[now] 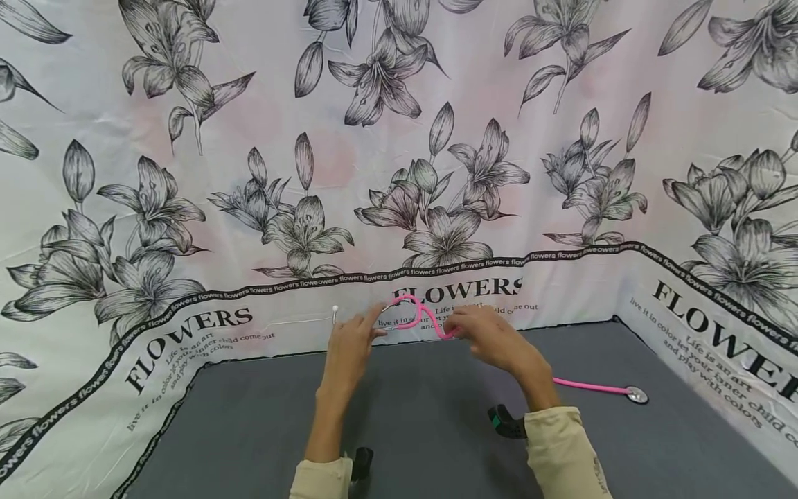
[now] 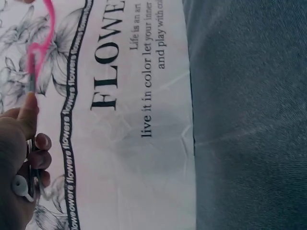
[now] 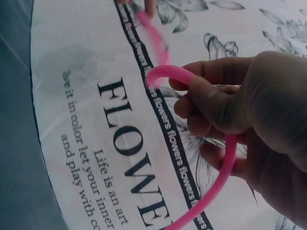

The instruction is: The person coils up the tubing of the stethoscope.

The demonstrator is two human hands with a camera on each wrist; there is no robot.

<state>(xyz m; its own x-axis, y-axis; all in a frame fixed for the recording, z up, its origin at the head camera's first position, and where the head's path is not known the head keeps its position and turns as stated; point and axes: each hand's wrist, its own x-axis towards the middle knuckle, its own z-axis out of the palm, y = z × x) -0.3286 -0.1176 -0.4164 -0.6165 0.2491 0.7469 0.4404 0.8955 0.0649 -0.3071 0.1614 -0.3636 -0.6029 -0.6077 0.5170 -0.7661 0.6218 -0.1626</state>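
Observation:
A stethoscope with pink tubing hangs between the two hands, in front of the printed cloth. My left hand grips its metal ear tubes, with the thumb along them and the other fingers curled round. A white ear tip pokes out by the palm in the left wrist view. My right hand pinches the pink tube between thumb and fingertips; in the right wrist view the tube bends and runs down past the fingers. The round chest piece lies on the grey surface at the right.
A white cloth with flower drawings and "FLOWERS" lettering stands behind and along both sides of the grey table surface. Black devices sit at both wrists, beside the beige sleeves.

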